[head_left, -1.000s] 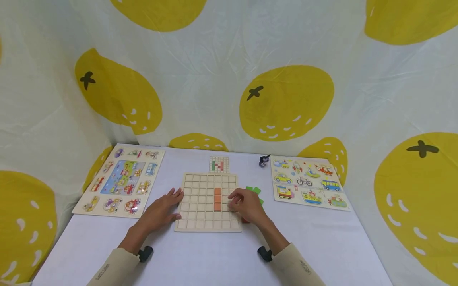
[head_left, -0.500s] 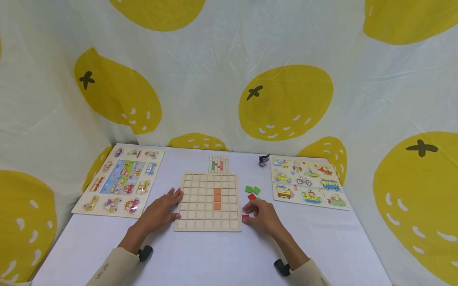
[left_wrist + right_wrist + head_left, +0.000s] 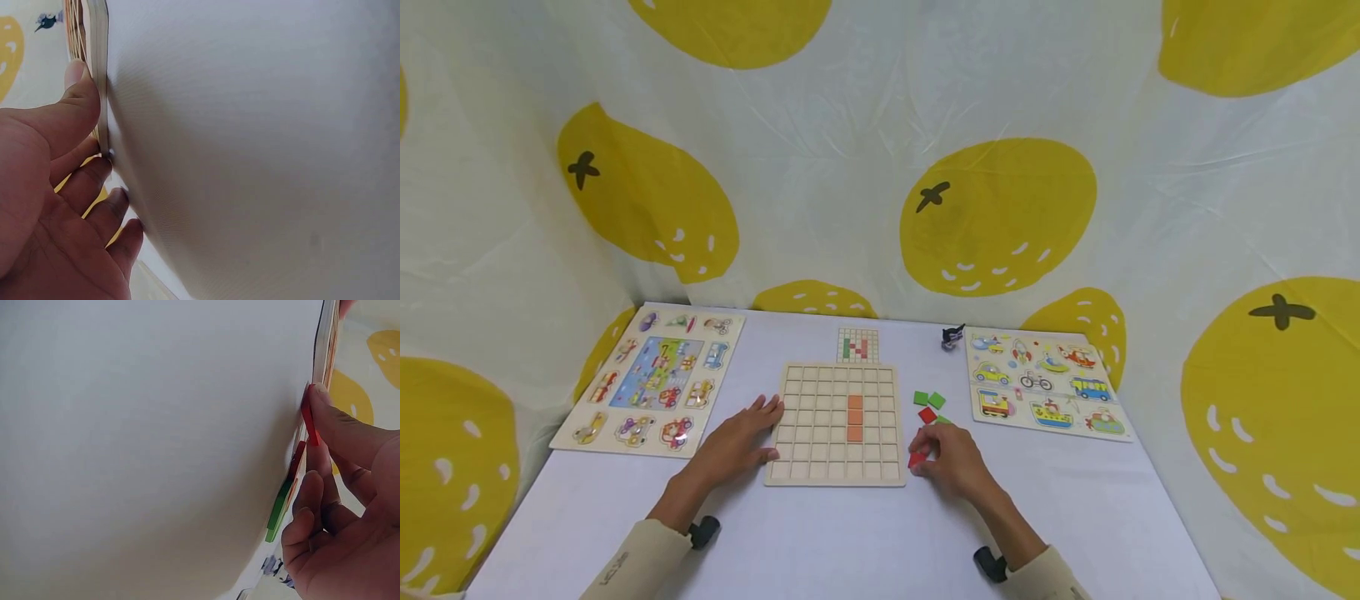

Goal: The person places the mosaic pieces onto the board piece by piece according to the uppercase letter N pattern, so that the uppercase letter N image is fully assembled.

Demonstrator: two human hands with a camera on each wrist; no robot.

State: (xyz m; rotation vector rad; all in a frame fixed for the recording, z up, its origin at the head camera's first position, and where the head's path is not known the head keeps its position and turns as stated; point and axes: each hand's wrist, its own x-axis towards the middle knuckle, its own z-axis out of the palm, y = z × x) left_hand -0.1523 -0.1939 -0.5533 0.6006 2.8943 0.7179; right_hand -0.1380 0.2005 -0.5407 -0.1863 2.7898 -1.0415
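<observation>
Right of lower centre, red tile point(image 3: 917, 461) just turned askew, pinched by right hand point(image 3: 957, 458); grip apparently gained. Left hand point(image 3: 739, 440) spread against left edge of grid board point(image 3: 808, 471). Orange tiles point(image 3: 855, 417) there unchanged. Pattern card point(image 3: 858, 345) seen beyond, mid-frame.

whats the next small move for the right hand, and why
Probably lift the red tile over the grid board: the right hand pinches it beside the board, and cells next to the three orange tiles are bare.
</observation>
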